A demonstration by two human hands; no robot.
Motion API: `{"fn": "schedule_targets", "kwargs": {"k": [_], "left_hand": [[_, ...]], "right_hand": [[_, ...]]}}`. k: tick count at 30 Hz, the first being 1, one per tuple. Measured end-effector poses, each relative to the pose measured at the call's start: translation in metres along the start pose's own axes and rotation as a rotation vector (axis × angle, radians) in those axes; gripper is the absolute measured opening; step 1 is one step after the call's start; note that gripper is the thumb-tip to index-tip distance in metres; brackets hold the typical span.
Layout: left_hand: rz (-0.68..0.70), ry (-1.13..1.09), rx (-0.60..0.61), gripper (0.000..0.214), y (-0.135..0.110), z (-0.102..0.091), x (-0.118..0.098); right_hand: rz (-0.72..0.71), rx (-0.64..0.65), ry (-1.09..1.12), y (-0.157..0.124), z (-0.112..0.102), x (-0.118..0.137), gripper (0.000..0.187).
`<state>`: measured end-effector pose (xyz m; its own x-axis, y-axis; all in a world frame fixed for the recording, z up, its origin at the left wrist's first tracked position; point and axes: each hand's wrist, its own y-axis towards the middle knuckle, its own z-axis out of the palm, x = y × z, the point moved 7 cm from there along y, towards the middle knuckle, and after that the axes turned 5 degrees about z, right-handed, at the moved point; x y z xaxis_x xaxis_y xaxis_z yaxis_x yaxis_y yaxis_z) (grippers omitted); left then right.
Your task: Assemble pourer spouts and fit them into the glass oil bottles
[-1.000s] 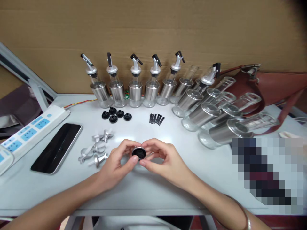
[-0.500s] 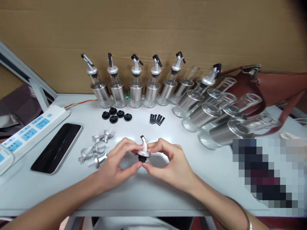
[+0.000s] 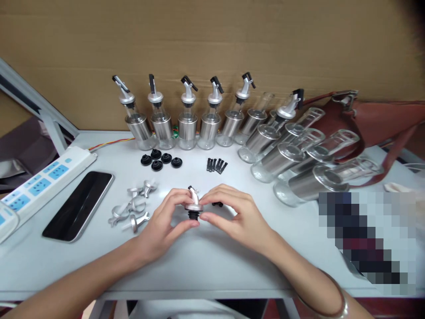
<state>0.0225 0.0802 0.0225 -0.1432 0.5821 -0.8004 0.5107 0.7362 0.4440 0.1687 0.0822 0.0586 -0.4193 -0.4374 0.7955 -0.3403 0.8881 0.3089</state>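
Both hands meet over the middle of the white table (image 3: 206,261). My left hand (image 3: 162,226) and my right hand (image 3: 232,217) pinch a silver pourer spout (image 3: 193,204) between their fingertips. The spout stands upright with its nozzle up and a black rubber stopper on its underside. A small black piece (image 3: 217,204) lies on the table just behind my right fingers. Loose silver spouts (image 3: 133,208) lie left of my left hand.
Several finished bottles with pourers (image 3: 187,122) stand in a row at the back; open-necked bottles (image 3: 299,164) crowd the right. Black stoppers (image 3: 161,159) and black pins (image 3: 216,165) lie mid-table. A phone (image 3: 79,204) and power strip (image 3: 43,177) sit left, a brown bag (image 3: 375,119) right.
The spout went from black underside facing me to upright with nozzle up. Both hands then shifted slightly away from me and the nozzle tilted left.
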Motion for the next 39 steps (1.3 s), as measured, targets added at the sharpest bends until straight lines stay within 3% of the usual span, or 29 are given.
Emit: {"fn": "schedule_targets", "kwargs": {"k": [4,8,11,16,22,28,36,39], "left_hand": [[-0.137,-0.015,-0.002,0.027,-0.006,0.003,0.011],[-0.172,-0.008,-0.013,0.028,-0.007,0.003,0.013],[-0.168,0.004,0.002,0.033,-0.006,0.004,0.01],[-0.1,0.009,0.023,0.031,-0.001,0.004,0.002],[-0.068,-0.053,0.009,0.025,0.0,0.005,-0.001],[-0.116,-0.134,-0.054,0.045,-0.006,0.006,0.003],[-0.179,-0.159,-0.016,0.066,-0.006,0.007,0.008],[-0.25,-0.152,0.013,0.072,-0.008,0.008,0.013]], "right_hand": [[0.115,-0.012,-0.334,0.003,-0.008,-0.017,0.017],[0.219,-0.004,-0.512,0.002,-0.008,-0.037,0.024],[0.265,0.039,-0.577,0.001,-0.004,-0.046,0.027],[0.319,0.034,-0.643,0.004,-0.013,-0.046,0.007],[0.538,0.072,-0.737,0.004,-0.035,-0.059,0.011],[0.734,0.058,-0.898,-0.002,-0.044,-0.069,0.008],[0.733,0.025,-0.905,-0.002,-0.047,-0.069,0.01],[0.583,-0.085,-0.735,0.002,-0.045,-0.055,0.007]]}}
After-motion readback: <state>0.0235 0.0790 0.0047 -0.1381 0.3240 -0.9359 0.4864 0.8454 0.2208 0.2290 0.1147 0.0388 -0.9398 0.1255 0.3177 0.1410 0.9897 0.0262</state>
